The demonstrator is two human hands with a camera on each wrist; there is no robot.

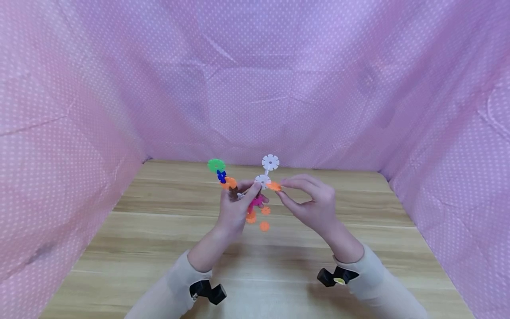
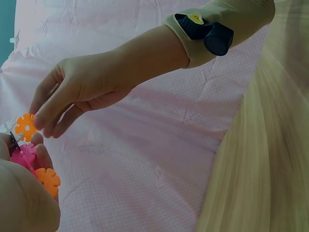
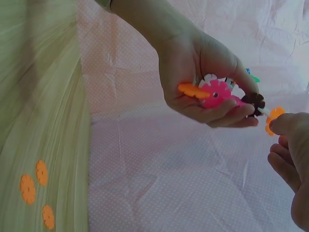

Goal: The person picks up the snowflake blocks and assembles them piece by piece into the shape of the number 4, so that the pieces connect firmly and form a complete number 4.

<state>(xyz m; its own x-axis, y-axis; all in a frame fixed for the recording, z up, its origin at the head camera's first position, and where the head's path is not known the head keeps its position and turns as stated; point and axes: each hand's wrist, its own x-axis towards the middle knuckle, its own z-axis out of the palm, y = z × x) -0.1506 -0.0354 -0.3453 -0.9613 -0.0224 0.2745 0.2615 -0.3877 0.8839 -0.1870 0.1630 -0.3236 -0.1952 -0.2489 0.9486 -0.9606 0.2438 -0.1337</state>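
Observation:
My left hand (image 1: 235,212) grips a chain of notched snowflake discs above the table. A green disc (image 1: 216,165), a dark blue disc (image 1: 221,176) and an orange one stick out past its left side. Two white discs (image 1: 270,162) rise beyond the thumb. A pink disc (image 3: 215,94) shows in the palm in the right wrist view, with a brown disc (image 3: 254,104) by the fingertips. My right hand (image 1: 314,201) pinches an orange disc (image 3: 275,121) between thumb and forefinger, its edge right at a white disc of the chain. Fingers hide part of the chain.
Several loose orange discs (image 3: 27,189) lie on the wooden table (image 1: 159,248) below the hands. Pink dotted cloth (image 1: 255,88) walls in the table at the back and both sides. Each sleeved wrist wears a black camera mount (image 1: 207,291).

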